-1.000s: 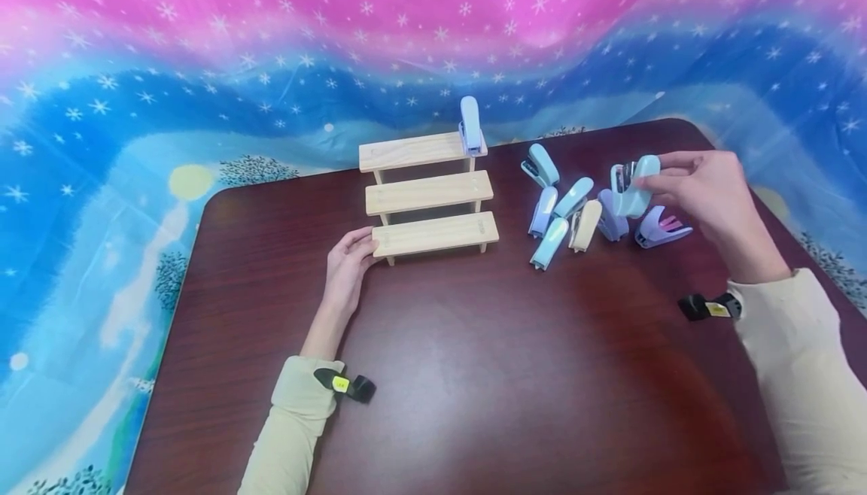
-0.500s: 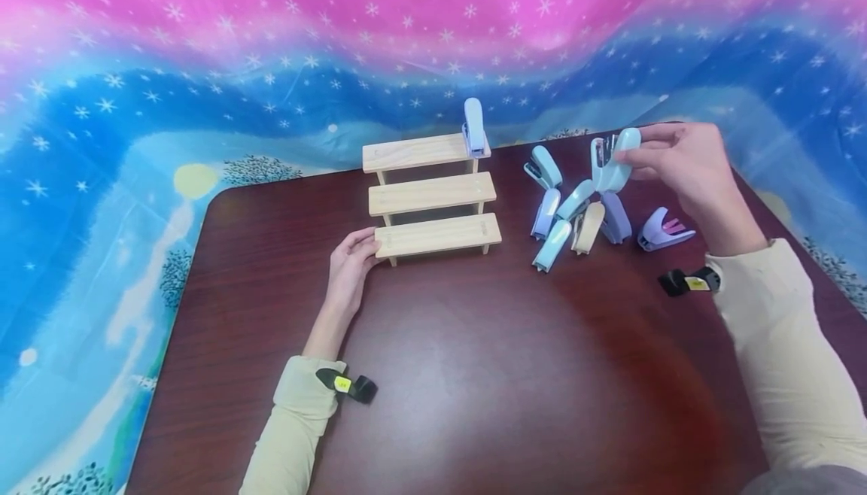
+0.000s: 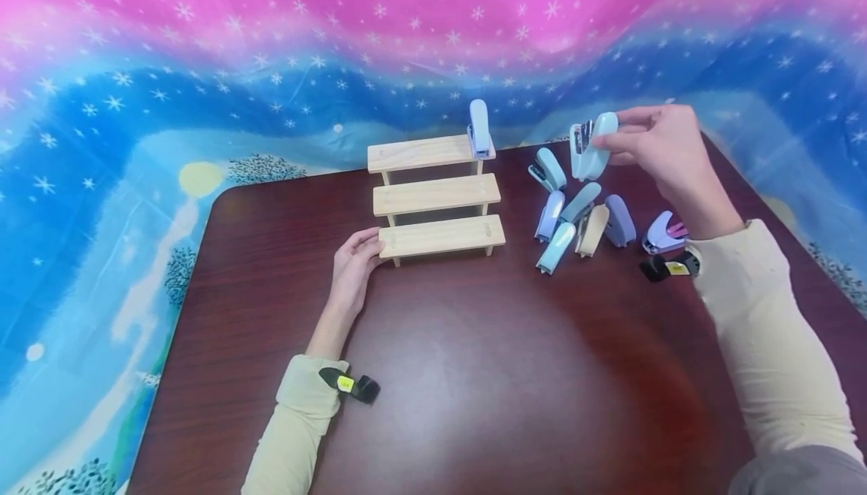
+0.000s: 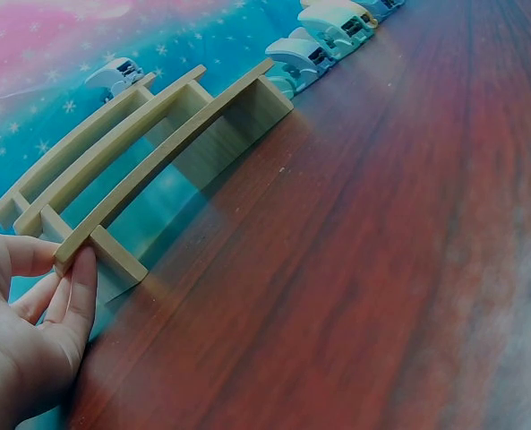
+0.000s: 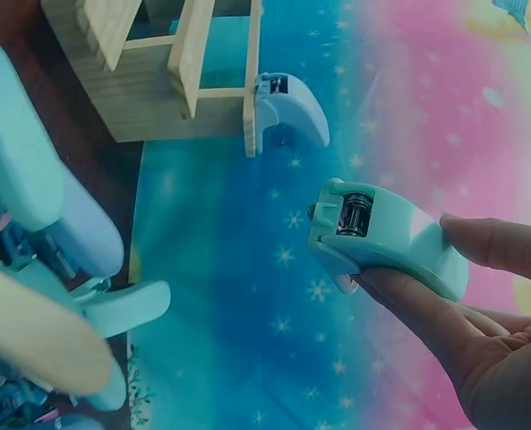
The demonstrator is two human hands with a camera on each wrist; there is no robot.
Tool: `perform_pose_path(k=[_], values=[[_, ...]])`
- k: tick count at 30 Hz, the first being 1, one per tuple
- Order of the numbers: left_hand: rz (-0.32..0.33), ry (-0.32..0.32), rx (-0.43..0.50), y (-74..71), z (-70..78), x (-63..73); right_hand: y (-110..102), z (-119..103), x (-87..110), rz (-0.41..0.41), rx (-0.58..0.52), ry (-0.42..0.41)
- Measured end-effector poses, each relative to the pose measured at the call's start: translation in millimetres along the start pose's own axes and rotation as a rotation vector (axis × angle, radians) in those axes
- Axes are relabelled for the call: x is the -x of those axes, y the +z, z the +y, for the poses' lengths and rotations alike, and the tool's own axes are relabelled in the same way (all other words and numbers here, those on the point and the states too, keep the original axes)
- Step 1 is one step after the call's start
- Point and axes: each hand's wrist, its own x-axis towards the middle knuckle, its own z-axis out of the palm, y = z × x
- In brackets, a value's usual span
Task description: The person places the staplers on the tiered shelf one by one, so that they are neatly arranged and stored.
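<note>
A three-step wooden display rack (image 3: 436,195) stands on the table. My left hand (image 3: 355,262) pinches the left end of its lowest step, thumb and fingertips on either side of the board in the left wrist view. At the right end of the top step stands a lavender stapler (image 3: 479,128). My right hand (image 3: 667,153) holds a mint-green stapler (image 5: 399,237) between thumb and fingers, raised above the back of the table. Below it lies a group of staplers, among them a cream stapler (image 3: 593,230), a teal stapler (image 3: 551,169) and a purple stapler (image 3: 619,220).
Apart from the group, a light purple stapler (image 3: 664,232) with pink inside lies near the right forearm. The dark wooden table (image 3: 460,375) has a rounded back edge. Behind it hangs a pink and blue snowflake cloth (image 3: 379,36).
My right hand has carried the mint-green stapler up and to the left, toward the rack. The left hand keeps its hold on the lowest step. The view has shifted slightly.
</note>
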Motion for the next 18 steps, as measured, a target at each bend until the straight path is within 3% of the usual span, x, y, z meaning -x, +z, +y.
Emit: perform_pose_path(k=[18], values=[[0.001,0.011,0.024,1.1,-0.4,-1.2,41.7,-30.3,-16.9,-0.053,-0.066,-0.046]])
